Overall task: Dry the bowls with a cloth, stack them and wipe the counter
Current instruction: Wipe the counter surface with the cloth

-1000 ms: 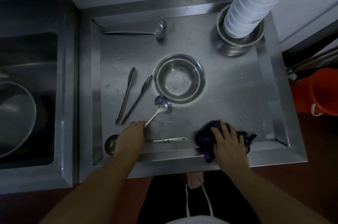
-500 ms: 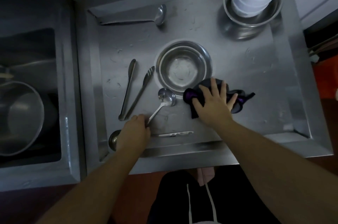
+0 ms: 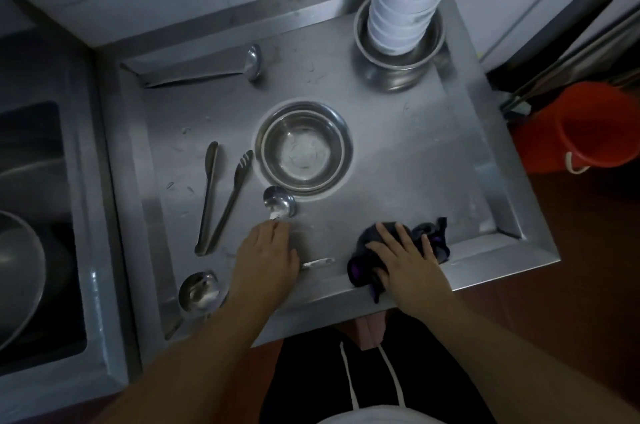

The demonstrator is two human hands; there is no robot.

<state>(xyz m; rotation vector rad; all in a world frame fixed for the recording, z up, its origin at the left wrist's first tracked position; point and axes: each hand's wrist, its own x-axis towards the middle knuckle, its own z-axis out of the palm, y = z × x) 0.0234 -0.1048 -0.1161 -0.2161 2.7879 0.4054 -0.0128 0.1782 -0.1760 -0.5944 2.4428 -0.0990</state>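
Steel tabletop (image 3: 398, 160) carries a metal bowl (image 3: 304, 148) at its middle, our landmark. Nearer us and to the right of that bowl, our right hand (image 3: 407, 259) presses a dark purple cloth (image 3: 426, 240) flat with spread fingers at the tabletop's front edge. Just below the bowl lies a ladle (image 3: 279, 204); our left hand (image 3: 265, 259) covers its handle, though we cannot tell whether that grip is clenched. Behind the bowl, right, white bowls (image 3: 407, 4) stand stacked in another steel bowl (image 3: 398, 67). Tongs (image 3: 221, 197) lie left.
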